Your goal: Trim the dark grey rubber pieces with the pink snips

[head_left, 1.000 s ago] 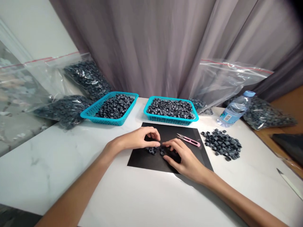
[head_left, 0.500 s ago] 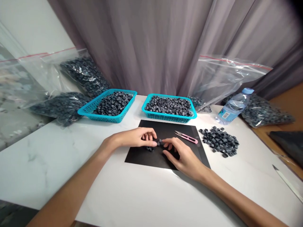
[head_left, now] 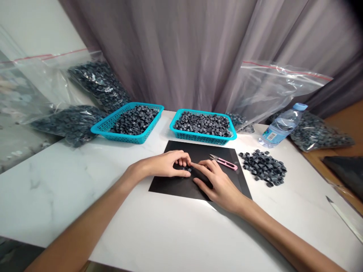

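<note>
My left hand (head_left: 176, 164) rests on the black mat (head_left: 172, 189), its fingers curled around several small dark grey ring-shaped plastic pieces (head_left: 186, 169). Fingers and thumb partly cover these pieces. Facing it from the right, my right hand (head_left: 214, 177) has its index finger stretched out to the left fingertips, thumb apart. Nothing shows in its grasp. Pink-handled thread snips (head_left: 225, 162) lie on the mat just beyond the right hand.
Two turquoise baskets (head_left: 121, 138) (head_left: 204, 138) of dark pieces stand at the back. A loose pile of pieces (head_left: 265, 168) lies right of the mat, near a water bottle (head_left: 283, 124). Plastic bags (head_left: 98, 81) (head_left: 320, 132) flank the table. A white pointed blade (head_left: 343, 217) lies far right.
My left fingers have drawn in over the small pieces, which now sit closer together and more hidden. My right index finger has straightened toward the left fingertips. The view has shifted slightly.
</note>
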Tool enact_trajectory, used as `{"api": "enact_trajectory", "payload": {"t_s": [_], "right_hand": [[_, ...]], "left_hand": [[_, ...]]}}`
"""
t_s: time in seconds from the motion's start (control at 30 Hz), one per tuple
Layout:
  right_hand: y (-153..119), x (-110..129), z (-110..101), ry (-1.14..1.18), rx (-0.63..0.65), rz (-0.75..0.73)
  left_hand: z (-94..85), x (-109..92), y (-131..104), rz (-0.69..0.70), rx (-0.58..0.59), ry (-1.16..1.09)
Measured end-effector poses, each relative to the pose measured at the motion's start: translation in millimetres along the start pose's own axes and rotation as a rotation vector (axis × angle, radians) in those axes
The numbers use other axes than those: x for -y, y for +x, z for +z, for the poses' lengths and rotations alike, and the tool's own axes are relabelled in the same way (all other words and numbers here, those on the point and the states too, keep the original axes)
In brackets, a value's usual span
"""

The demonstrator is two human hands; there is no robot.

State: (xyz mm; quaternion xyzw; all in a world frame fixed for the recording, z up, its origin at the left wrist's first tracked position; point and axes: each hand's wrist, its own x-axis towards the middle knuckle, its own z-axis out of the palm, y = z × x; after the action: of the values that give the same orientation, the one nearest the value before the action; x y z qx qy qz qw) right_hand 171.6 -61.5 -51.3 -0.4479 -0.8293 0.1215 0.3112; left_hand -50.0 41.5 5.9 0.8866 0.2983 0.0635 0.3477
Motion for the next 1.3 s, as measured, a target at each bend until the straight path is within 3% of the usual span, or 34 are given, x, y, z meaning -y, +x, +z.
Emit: {"api": "enact_trajectory", "payload": {"t_s": [0.3, 0.93, 1.17, 1.3], "right_hand": [[-1, -3, 0, 0.114, -0.06, 0.041], [0, -5, -1, 0.099, -0.094, 0.062], [0, -6, 1, 0.088, -0.129, 0.115], [-2, -4, 0, 0.094, -0.171, 0.088]], "left_hand": [[9.2, -7, 3, 0.135, -0.039, 0.128], [9.9, -15, 6, 0.18, -0.055, 0.168], [2.4, -13, 4, 0.098, -0.087, 0.167], [-5.6, -12, -1, 0.022, -0.044, 0.2]]}}
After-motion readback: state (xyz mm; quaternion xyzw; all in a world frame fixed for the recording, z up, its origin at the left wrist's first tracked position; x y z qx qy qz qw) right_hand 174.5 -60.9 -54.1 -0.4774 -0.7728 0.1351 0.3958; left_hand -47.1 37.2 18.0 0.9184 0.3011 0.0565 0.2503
